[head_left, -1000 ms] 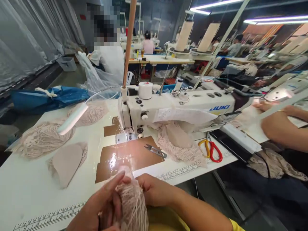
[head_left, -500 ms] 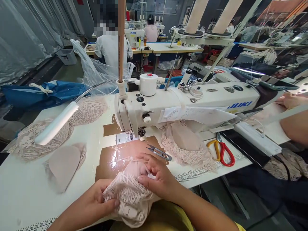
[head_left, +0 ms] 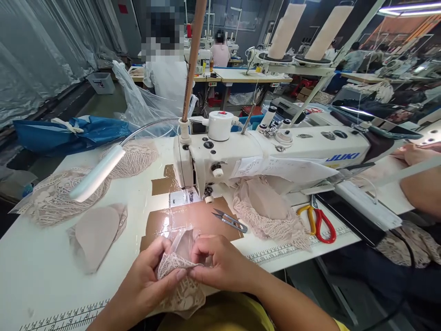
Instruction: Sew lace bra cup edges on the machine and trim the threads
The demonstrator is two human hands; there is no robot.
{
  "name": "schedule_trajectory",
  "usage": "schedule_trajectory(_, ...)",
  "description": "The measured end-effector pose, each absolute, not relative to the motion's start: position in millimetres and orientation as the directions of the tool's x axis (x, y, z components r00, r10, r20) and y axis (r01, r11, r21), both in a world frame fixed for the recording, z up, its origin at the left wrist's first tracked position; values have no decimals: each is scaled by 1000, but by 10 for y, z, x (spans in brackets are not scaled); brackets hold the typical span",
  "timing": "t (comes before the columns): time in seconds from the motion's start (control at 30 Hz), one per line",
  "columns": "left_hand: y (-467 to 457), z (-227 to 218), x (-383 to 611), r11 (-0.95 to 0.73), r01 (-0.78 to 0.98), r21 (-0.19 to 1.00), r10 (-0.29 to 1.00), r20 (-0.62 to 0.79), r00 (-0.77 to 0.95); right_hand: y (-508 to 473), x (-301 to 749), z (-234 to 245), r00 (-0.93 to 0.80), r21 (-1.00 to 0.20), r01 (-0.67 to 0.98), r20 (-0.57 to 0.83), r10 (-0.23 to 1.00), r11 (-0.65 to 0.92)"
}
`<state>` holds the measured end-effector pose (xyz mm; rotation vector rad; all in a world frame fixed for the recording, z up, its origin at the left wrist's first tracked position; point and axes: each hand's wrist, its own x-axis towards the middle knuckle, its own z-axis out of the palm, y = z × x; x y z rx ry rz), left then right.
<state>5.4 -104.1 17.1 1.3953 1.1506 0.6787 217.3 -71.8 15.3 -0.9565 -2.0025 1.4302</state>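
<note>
Between my two hands is a pale pink lace bra cup (head_left: 182, 289) with a sheer layer along its top, held over the table's front edge. My left hand (head_left: 148, 276) is closed on its left side, thumb on the lace. Opposite it, my right hand (head_left: 220, 262) pinches the fabric's edge, fingers curled. Just beyond lie thread snips (head_left: 230, 220) on a brown taped patch (head_left: 193, 218). The white sewing machine (head_left: 220, 151) stands behind, its needle area lit. A finished-looking lace piece (head_left: 262, 211) rests right of the snips.
Left on the table (head_left: 41, 257) are a beige cup piece (head_left: 96, 234) and lace pieces (head_left: 62, 197) under a lamp (head_left: 98, 174). Red-and-yellow-handled scissors (head_left: 319, 223) lie right, beside a black phone-like slab (head_left: 347, 216). A co-worker's arm (head_left: 422, 184) is at the far right; another person (head_left: 165, 73) sits ahead.
My hands have drawn closer together, and the right fingers have curled in on the fabric edge. The lace cup is bunched and turned, its sheer layer now standing up between my hands. The view shifted slightly.
</note>
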Motion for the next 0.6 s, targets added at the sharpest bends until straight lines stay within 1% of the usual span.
schedule_trajectory(0.03,-1060,169,37,89,293,952,944,-175,282,-725,2154,156,-625,-946,259,-11,781,193)
schedule_trajectory(0.07,-1071,172,18,51,335,941,958,-141,252,-730,2138,160,-621,-950,254,-15,784,184)
schedule_trajectory(0.1,-1073,180,0,17,373,928,954,-126,271,-733,2124,164,-618,-951,251,-15,786,179)
schedule_trajectory(0.13,-1064,192,-15,-9,397,918,935,-133,328,-732,2114,169,-615,-950,254,-13,788,182)
schedule_trajectory(0.2,-1021,226,-33,-24,399,917,866,-180,467,-726,2106,177,-628,-934,286,-15,778,213)
schedule_trajectory(0.23,-994,243,-38,-18,389,921,838,-198,508,-721,2108,180,-639,-921,312,-21,769,235)
schedule_trajectory(0.3,-945,261,-47,22,375,927,825,-229,516,-715,2128,181,-651,-895,349,-20,758,277)
schedule_trajectory(0.37,-919,250,-69,72,366,928,823,-263,503,-717,2170,177,-628,-882,342,42,777,324)
schedule_trajectory(0.47,-914,194,-122,118,315,942,818,-272,507,-738,2250,170,-536,-865,291,207,819,409)
schedule_trajectory(0.53,-915,161,-148,127,294,947,813,-269,516,-752,2289,170,-503,-849,244,303,810,469)
schedule_trajectory(0.6,-912,151,-149,111,302,947,811,-262,524,-757,2302,179,-529,-846,166,357,770,506)
